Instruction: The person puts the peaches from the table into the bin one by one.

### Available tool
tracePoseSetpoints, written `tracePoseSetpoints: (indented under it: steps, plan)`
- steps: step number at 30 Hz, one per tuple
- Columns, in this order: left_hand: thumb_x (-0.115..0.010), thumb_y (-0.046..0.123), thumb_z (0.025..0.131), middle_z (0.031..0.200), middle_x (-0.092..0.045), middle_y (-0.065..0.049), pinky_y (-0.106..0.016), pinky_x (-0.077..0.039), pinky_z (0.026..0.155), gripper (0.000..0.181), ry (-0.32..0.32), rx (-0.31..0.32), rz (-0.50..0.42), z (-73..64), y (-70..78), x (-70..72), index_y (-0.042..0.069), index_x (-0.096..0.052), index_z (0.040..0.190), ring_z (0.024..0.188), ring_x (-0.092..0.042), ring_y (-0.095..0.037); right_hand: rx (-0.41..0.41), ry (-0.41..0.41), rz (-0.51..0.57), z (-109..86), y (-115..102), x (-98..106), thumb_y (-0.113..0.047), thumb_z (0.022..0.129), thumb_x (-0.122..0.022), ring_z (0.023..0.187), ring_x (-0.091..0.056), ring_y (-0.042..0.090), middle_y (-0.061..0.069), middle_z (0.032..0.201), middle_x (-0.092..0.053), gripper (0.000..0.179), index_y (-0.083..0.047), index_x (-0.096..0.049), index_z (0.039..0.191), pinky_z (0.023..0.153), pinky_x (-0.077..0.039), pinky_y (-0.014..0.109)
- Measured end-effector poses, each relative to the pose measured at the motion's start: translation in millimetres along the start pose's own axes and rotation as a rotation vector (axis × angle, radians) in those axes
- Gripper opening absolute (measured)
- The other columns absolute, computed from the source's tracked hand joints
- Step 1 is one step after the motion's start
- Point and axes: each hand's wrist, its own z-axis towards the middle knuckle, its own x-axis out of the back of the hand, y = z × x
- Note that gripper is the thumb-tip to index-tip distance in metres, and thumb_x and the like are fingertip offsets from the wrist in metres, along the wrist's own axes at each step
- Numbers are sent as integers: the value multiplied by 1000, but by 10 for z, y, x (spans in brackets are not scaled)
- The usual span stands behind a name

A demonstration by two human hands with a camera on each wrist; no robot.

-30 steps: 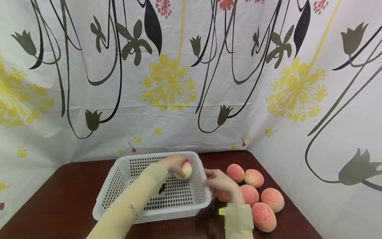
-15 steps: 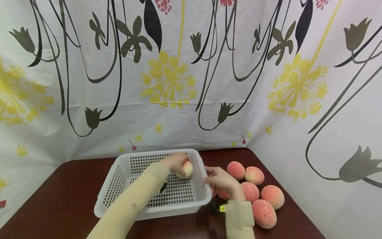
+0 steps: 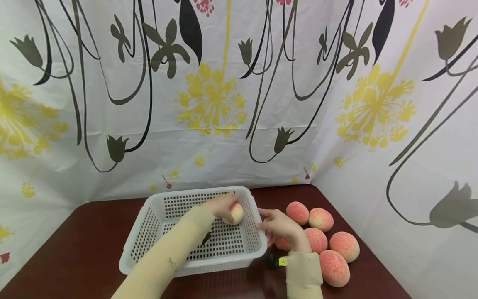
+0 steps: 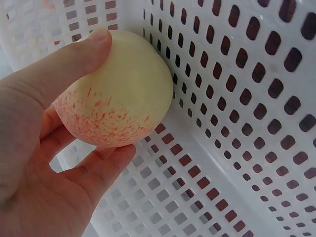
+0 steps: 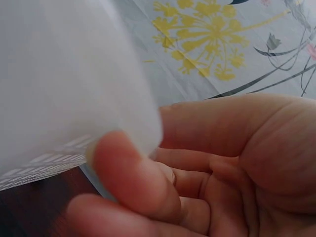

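Observation:
In the head view, a white perforated plastic basket point(image 3: 186, 263) stands on the table. My left hand point(image 3: 220, 206) reaches inside it at the right end and grips a peach point(image 3: 236, 214). The left wrist view shows that peach point(image 4: 128, 89), cream with red speckles, between thumb and curled fingers beside the basket's wall point(image 4: 232, 84). At the basket's right end, my right hand point(image 3: 280, 226) pinches the rim from outside; close up, its thumb and fingers point(image 5: 133, 177) meet the basket's edge point(image 5: 98, 89). Part of the held peach is hidden behind the left hand.
Several pink peaches point(image 3: 335, 268) lie on the dark red table point(image 3: 56, 241) right of the right hand, one partly hidden by it. A black piece with a yellow label point(image 3: 276, 261) sits by the right sleeve. A flower-printed white curtain point(image 3: 209, 162) closes off the back and right.
The head view shifts slightly. Both hands, the gripped peach and the basket keep nearly the same places relative to one another.

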Motion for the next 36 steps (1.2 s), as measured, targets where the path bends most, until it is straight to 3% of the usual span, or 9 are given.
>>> tracePoseSetpoints:
  steps: [6,11,16,22,26,30,36]
  plan:
    - [-86,16,68,111,-56,-3,-35,-44,93,53,37,-35,128,1,62,43,10,-61,114,103,-53,-20,6,2,-40,9,-81,45,-7,94,-60,46,-57,16,13,74,-64,60,5,-35,147,52,-55,40]
    - [-85,21,69,121,-58,-5,-37,-40,99,58,53,17,222,-30,69,106,12,-62,121,113,-49,-25,31,-17,-65,76,-156,46,-7,94,-59,45,-57,15,12,72,-63,59,6,-35,146,51,-55,40]
    - [-85,26,72,133,-52,-11,-43,-38,102,70,32,54,134,-192,-21,219,12,-56,134,124,-44,-31,37,-70,-34,114,-164,-15,-7,95,-58,47,-58,15,14,75,-65,60,8,-32,147,52,-56,42]
    - [-80,33,81,145,-44,-14,-49,-32,108,67,55,106,31,-437,-124,709,11,-53,139,134,-38,-33,20,-49,-26,97,-168,-18,-6,95,-58,47,-58,15,18,79,-65,61,7,-30,148,52,-56,40]
    - [-77,35,83,139,-51,-13,-49,-38,103,66,108,152,-9,-692,-245,1088,11,-51,140,127,-46,-31,19,-36,-30,65,-171,9,-6,95,-57,47,-56,15,19,81,-66,61,8,-29,148,52,-55,39]
    - [-75,32,85,131,-55,-18,-49,-45,94,63,176,190,-42,-1064,-439,1383,7,-52,138,108,-58,-31,21,-42,-20,29,-141,21,-8,96,-57,47,-56,15,21,84,-67,61,9,-29,147,52,-55,39]
    - [-68,39,89,107,-60,-17,-44,-46,74,71,254,260,-37,-1601,-771,1564,1,-43,144,88,-57,-27,9,-46,7,-20,-39,19,-10,97,-58,47,-56,15,18,81,-67,62,8,-28,148,53,-55,39]
